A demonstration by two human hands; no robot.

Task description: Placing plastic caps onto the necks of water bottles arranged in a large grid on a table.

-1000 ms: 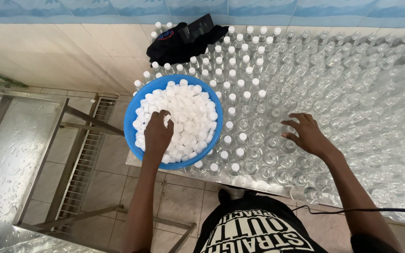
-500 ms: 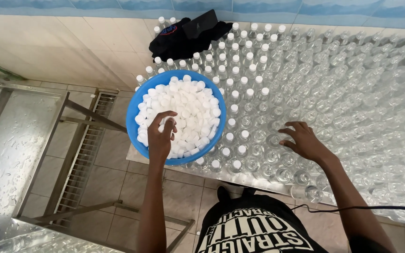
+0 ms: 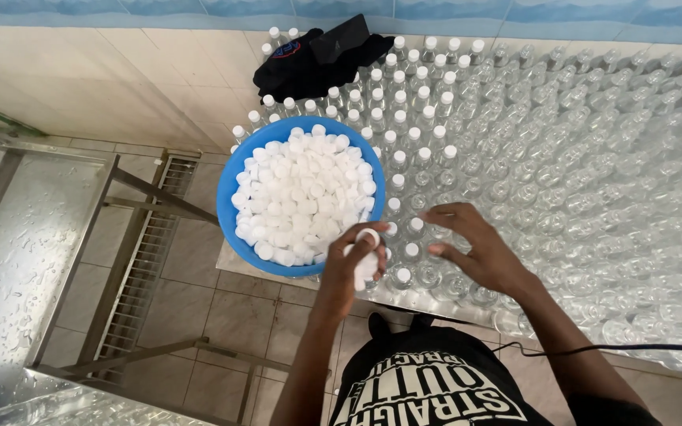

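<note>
Round blue plastic basin [image 3: 228, 207]: heaped with white plastic bottle caps [image 3: 301, 189]. Left hand [image 3: 350, 264]: closed on several caps at basin's near rim. Right hand [image 3: 479, 251]: open, fingers spread over clear plastic bottles [image 3: 578, 166].

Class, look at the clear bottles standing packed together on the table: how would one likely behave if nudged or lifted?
The clear bottles look empty and thin-walled, so one is probably light and easily dented. They are tall and narrow, so a nudged one would likely tip, though close neighbours may prop it. Near the right hand, uncapped ones seem likeliest to wobble.
</note>
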